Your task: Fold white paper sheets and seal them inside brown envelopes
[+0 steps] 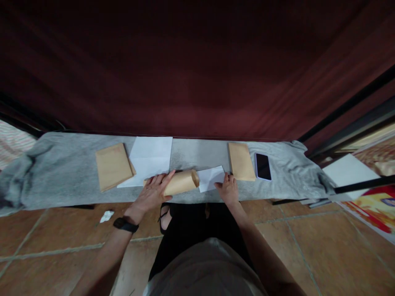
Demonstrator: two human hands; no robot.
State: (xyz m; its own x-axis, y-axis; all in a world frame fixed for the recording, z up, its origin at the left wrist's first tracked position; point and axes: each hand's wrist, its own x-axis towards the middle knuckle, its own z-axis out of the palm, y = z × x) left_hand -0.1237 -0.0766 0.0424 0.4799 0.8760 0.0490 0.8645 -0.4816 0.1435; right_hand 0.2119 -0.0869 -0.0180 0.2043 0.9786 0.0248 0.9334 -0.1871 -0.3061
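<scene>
Clearly, your left hand [155,190] is clamped across the bulging brown envelope [182,182] on the grey cloth [69,168], its open mouth facing right. Your right hand [228,190] curls at the right end of the small white paper [211,179], thumb on it; I cannot tell if the fingers pinch. The paper's other end meets the envelope's mouth.

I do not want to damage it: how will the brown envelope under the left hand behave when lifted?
The brown envelope under the left hand is probably bendable, since its paper bows into a curve. It seems light, being thin-looking paper with one end gaping; that end might crumple if squeezed.
</scene>
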